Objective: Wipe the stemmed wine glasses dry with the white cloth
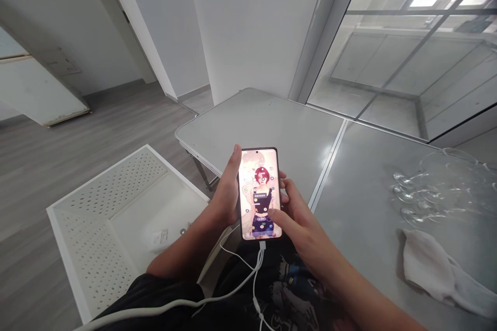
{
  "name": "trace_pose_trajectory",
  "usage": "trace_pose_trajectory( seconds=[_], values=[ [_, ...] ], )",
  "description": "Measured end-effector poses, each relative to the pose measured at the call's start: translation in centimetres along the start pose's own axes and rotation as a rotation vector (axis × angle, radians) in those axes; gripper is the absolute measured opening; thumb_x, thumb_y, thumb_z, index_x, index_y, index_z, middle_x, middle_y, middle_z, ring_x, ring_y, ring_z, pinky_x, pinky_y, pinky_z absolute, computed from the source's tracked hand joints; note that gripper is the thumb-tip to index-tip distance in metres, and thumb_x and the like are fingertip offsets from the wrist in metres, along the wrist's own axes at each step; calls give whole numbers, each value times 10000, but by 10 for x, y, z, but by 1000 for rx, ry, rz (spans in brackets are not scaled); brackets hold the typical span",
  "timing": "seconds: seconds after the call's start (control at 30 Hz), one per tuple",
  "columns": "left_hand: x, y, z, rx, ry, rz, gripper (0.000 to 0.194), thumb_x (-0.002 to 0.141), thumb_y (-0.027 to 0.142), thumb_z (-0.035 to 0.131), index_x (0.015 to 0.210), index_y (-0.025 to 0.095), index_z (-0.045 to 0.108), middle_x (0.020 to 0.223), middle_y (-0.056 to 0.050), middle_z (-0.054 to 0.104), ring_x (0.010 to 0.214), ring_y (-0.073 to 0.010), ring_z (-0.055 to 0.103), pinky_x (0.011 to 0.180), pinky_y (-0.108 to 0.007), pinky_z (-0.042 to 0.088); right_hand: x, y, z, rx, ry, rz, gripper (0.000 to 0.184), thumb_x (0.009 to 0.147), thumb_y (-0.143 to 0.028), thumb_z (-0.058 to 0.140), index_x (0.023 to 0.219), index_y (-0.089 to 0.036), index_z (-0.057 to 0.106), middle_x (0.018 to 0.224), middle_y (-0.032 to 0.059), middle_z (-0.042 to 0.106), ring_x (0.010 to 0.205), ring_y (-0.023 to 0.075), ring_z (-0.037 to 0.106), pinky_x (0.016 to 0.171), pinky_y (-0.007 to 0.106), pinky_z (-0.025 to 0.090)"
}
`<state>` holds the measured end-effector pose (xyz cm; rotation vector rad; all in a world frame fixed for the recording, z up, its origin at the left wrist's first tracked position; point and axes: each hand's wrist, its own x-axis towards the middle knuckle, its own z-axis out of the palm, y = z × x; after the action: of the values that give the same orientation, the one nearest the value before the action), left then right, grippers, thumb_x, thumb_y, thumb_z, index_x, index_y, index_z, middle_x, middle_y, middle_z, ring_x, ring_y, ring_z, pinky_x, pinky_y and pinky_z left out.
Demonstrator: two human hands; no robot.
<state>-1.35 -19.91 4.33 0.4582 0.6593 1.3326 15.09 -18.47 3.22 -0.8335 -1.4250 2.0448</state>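
Note:
A lit smartphone [261,194] is held upright in front of me, above my lap, between both hands. My left hand [229,189] grips its left edge, the thumb lying up along the side and the other fingers hidden behind it. My right hand [297,212] wraps the right edge, with its thumb over the lower right of the screen. App icons and a small dark pop-up show over a wallpaper picture of a person. A white charging cable [261,253] is plugged into the phone's bottom and runs down over my dark clothing.
A grey folding table [252,114] stands ahead and to the right. Several wine glasses [423,191] lie on it, near a whitish cloth [430,269]. On the left is a white perforated metal panel [89,243] with a white object on it. Behind the table rises a glass partition [380,57].

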Motion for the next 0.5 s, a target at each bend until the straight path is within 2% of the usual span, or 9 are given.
trace_pose_trajectory(
  seconds=[0.2,0.37,0.5],
  values=[
    [-1,0,1,13,-3,4,883,853,819,481,1225,46,690,929,-209,768,918,-343,759,828,-451,594,1,2,-1,-58,27,-20,594,955,-304,608,1479,-360,333,946,9,598,866,229,662,705,370,591],
    [0,-1,1,12,2,-3,900,846,835,465,1208,45,700,914,-208,769,901,-341,760,819,-447,597,2,3,1,-156,67,-26,782,868,-378,750,1517,-333,315,1133,65,673,1016,288,692,837,439,612],
    [0,0,2,17,-7,-20,906,854,834,448,1203,38,703,912,-211,769,898,-340,760,813,-441,596,1,3,1,-129,66,-19,725,912,-420,702,1526,-346,325,1225,81,670,1068,299,685,839,432,614]
  ],
)
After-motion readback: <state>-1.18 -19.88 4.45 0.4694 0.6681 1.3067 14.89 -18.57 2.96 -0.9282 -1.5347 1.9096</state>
